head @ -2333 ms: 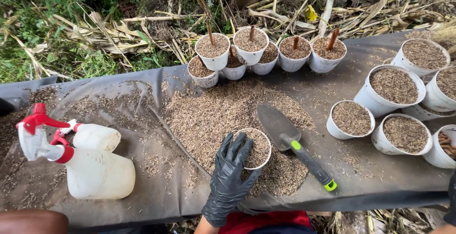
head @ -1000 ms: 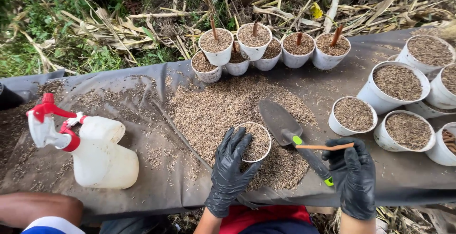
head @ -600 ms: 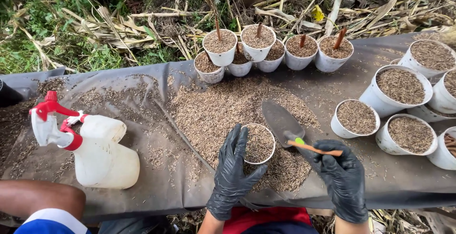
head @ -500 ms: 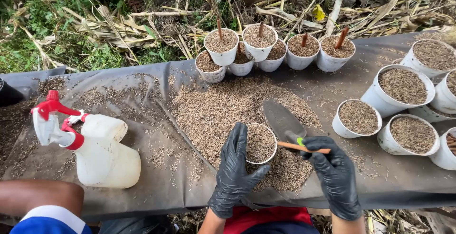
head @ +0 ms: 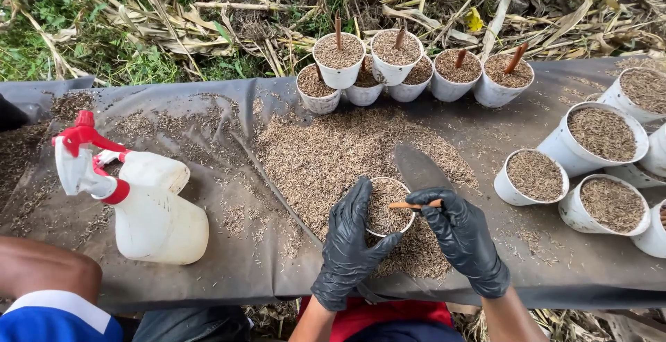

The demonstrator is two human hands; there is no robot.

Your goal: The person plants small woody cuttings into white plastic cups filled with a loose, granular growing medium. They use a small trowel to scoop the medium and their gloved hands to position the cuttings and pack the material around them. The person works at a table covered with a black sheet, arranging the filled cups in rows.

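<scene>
Black-gloved left hand [head: 350, 245] wraps the white cup [head: 388, 207] of husks from seven o'clock, steadying it on the desk [head: 229, 272]. Right hand [head: 463, 238], grip pinched on a brown stick [head: 414, 204], holds it level over the cup's three o'clock rim, covering the trowel [head: 418, 168].

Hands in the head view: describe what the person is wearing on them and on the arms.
Both the left hand and the right hand wear glossy black disposable gloves, thin and close-fitting, wrinkled at the knuckles and ending at the wrists. No markings show on them. Past the cuffs the forearms are bare, with no sleeves, watch or bands in view.
</scene>
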